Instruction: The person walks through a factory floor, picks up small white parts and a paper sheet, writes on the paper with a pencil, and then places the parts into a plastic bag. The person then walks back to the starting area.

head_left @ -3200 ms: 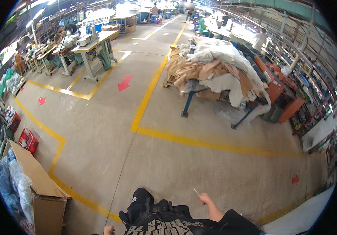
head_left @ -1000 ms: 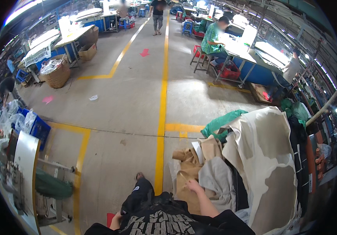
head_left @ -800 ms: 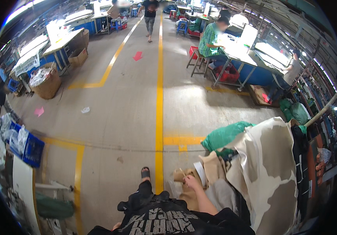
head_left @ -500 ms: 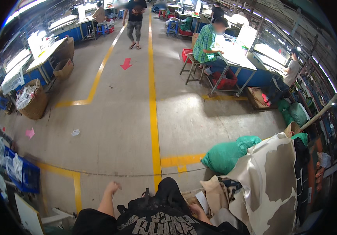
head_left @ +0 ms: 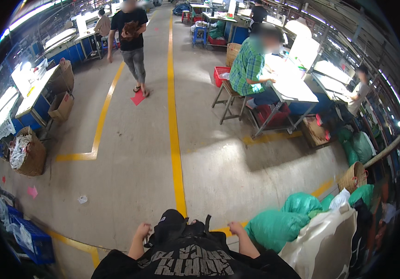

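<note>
the concrete floor [head_left: 130, 153] fills the view, a long yellow line [head_left: 174, 125] running from 12 o'clock down to the person's feet. since a second ago the walk has carried on up the aisle: the heap of pale and tan cloth that lay right under the right hand has slid away, and only its cream sheet [head_left: 321, 244] shows at 4 o'clock, beside green sacks [head_left: 279, 223]. so neither hand is on the cloth any more.

a seated worker in a checked shirt [head_left: 249, 67] bends over a white table [head_left: 288, 79] at 1 o'clock; another person [head_left: 132, 42] walks closer at 11 o'clock. a woven basket [head_left: 28, 156] of scraps stands at 9 o'clock, a blue crate [head_left: 30, 239] at 8.

the left hand [head_left: 142, 231] and right hand [head_left: 237, 229] swing low at 6 o'clock, either side of a black bundle or dark trouser front [head_left: 179, 223]. both look loosely curled and empty, though they are small and i cannot tell for sure.
</note>
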`<state>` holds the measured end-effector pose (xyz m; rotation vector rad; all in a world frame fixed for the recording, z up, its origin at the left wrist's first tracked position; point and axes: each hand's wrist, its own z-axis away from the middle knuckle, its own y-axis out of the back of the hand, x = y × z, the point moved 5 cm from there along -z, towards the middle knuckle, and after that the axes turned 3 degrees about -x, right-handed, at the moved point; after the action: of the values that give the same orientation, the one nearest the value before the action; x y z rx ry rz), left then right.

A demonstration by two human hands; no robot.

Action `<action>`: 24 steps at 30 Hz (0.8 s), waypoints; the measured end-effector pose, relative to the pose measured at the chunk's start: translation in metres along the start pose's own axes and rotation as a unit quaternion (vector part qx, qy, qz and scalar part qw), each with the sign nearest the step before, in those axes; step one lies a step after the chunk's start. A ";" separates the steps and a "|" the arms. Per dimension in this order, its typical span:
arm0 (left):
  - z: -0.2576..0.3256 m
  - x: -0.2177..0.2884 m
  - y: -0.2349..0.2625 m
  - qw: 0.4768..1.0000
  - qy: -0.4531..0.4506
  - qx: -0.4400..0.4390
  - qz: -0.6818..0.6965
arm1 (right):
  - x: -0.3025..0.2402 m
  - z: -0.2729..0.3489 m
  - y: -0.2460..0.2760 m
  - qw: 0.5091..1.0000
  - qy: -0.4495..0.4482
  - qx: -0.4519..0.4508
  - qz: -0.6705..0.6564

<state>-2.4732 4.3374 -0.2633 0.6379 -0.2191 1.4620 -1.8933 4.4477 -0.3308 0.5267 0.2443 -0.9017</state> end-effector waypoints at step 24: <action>-0.483 0.850 0.142 0.989 -0.128 0.022 -0.064 | -0.487 -0.324 0.199 0.951 -0.199 -0.042 -0.233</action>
<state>-2.6192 5.3116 -0.1868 0.8611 -0.3408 1.2622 -2.0240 5.0518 -0.3369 0.1964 0.0351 -1.4274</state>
